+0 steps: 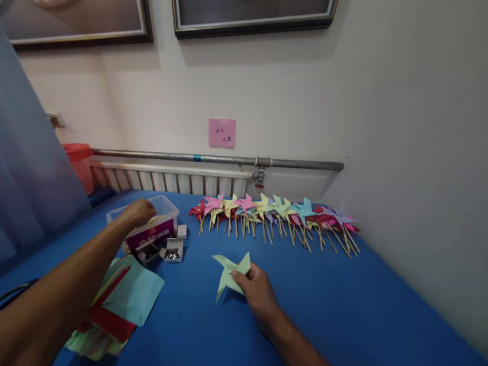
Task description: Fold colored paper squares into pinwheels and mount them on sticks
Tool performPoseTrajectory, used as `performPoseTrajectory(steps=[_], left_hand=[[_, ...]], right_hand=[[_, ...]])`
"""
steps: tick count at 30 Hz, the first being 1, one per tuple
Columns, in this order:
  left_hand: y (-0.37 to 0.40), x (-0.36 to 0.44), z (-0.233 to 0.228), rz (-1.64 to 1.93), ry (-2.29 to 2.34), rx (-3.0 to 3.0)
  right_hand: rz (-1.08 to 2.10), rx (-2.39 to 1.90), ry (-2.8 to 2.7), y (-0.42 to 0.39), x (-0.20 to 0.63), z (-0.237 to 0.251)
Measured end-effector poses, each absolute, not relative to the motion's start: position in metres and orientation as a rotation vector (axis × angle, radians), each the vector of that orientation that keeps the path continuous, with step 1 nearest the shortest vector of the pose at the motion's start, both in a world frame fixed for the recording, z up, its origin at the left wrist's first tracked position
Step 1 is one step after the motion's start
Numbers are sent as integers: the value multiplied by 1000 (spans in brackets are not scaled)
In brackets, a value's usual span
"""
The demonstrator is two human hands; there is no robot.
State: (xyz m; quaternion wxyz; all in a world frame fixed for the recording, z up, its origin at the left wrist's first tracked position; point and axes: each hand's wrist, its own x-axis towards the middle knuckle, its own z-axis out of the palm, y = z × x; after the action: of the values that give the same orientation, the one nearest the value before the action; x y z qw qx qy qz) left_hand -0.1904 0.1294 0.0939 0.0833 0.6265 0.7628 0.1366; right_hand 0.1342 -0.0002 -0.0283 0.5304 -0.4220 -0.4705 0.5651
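My right hand pinches a pale green paper pinwheel above the blue tabletop, the thumb near a small pin head at its centre. My left hand reaches over a clear plastic box with a purple label. Its fingers look curled, and what they hold is hidden; thin pale sticks show in the box beside them. Two small white boxes with metal pins stand against the plastic box. Below my left forearm lies a pile of coloured paper squares, light blue on top of red.
A row of finished pinwheels on sticks lies along the table's back. Blue-handled scissors lie at the left, partly behind my arm. Behind the blue table are a radiator, a pipe and a red basket.
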Motion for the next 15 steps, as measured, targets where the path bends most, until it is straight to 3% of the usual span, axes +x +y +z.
performPoseTrajectory(steps=[5, 10, 12, 15], left_hand=[[142, -204, 78, 74, 2137, 1787], [138, -203, 73, -13, 2043, 1720], [136, -201, 77, 50, 2101, 1740], [133, -200, 89, 528, 2232, 1868]], right_hand=[[1376, -996, -1103, -3, 134, -25], [1411, -986, -1091, -3, 135, -26], [1417, -981, -1086, -2, 135, -25], [1400, -991, -1078, -2, 135, -25]])
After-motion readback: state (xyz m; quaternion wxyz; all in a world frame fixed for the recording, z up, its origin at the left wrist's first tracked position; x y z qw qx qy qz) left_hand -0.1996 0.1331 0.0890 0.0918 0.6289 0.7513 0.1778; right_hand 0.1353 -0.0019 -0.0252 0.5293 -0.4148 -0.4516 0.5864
